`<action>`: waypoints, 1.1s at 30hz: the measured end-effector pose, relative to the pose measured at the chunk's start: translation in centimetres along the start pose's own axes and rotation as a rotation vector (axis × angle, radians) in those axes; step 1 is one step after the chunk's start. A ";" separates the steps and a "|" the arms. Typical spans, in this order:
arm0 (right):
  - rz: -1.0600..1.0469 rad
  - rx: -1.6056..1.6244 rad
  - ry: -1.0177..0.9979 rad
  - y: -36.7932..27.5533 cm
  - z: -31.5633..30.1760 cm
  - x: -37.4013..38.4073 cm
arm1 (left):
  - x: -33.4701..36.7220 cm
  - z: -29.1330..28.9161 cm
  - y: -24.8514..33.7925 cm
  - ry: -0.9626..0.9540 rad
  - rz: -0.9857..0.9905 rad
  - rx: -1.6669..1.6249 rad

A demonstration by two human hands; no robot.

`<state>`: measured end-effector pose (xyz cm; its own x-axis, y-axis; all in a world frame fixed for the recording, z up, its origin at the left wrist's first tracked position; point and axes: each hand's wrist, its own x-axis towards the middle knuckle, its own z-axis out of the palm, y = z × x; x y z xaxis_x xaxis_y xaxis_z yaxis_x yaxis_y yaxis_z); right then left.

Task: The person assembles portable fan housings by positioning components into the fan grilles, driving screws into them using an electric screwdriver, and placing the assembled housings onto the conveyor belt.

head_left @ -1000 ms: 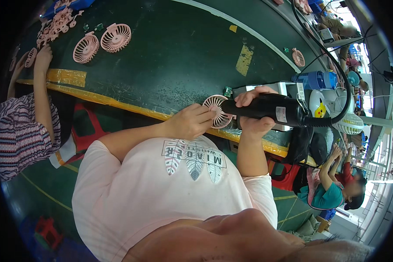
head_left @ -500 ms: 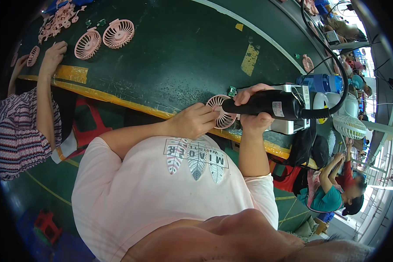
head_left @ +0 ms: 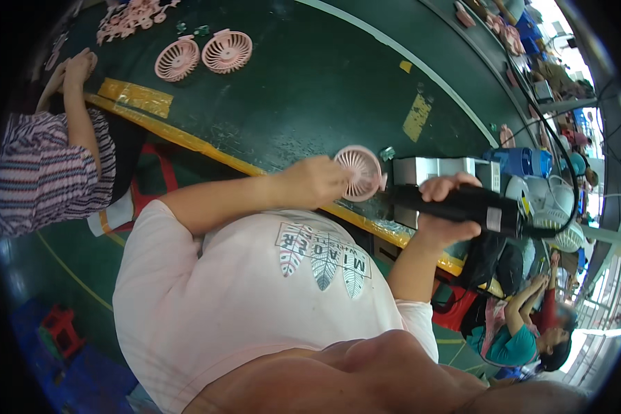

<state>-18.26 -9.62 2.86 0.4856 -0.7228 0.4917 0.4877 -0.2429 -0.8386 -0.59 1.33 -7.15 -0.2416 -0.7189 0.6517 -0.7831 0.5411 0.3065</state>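
A round pink fan grille (head_left: 367,185) with radial slots lies near the table's front edge. On its left side, my left hand (head_left: 316,182) has its fingers closed at the rim and centre, somewhat smeared. My right hand (head_left: 443,215) is wrapped around a black electric screwdriver (head_left: 493,215), whose cable runs off to the right. The screwdriver's front end is dark and points toward the grille from its lower right, apart from the slotted face. Just right of the grille sits a small green circuit board (head_left: 388,153).
A white box-shaped device (head_left: 410,170) stands behind the screwdriver, with blue containers (head_left: 514,161) beyond. Two pink fan grilles (head_left: 226,52) and a heap of pink parts (head_left: 132,19) lie far left. A co-worker's hands (head_left: 76,69) rest at the left table edge.
The screwdriver has moved off the middle of the grille to the right and nearer, in my right hand. My left hand stays at the grille. At left, the co-worker's hands have come together.
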 end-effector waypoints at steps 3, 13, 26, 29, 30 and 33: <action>0.009 -0.076 -0.087 0.1 1.1 -1.5 | 1.8 -3.4 -6.2 0.340 -0.168 0.330; -0.039 0.061 -0.197 2.5 1.3 -4.2 | -3.9 -9.3 -9.6 0.136 -0.955 0.825; -0.323 -0.199 0.029 -4.6 -2.1 -0.2 | -1.0 0.2 1.8 0.072 -0.229 0.092; -0.238 -0.231 0.058 -4.0 -2.4 0.8 | 0.2 1.5 2.1 0.039 -0.160 -0.012; -0.184 -0.253 0.072 -3.9 -2.2 0.9 | 0.6 1.6 2.2 0.035 -0.166 -0.018; -0.091 -0.191 0.035 -3.4 -2.3 2.0 | 1.6 2.4 2.6 0.001 -0.158 -0.156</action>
<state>-20.60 -11.78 6.14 0.4187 -0.7132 0.5622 0.3802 -0.4245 -0.8217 -4.35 0.50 -6.96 -0.1228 -0.7997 0.5876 -0.7132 0.4829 0.5081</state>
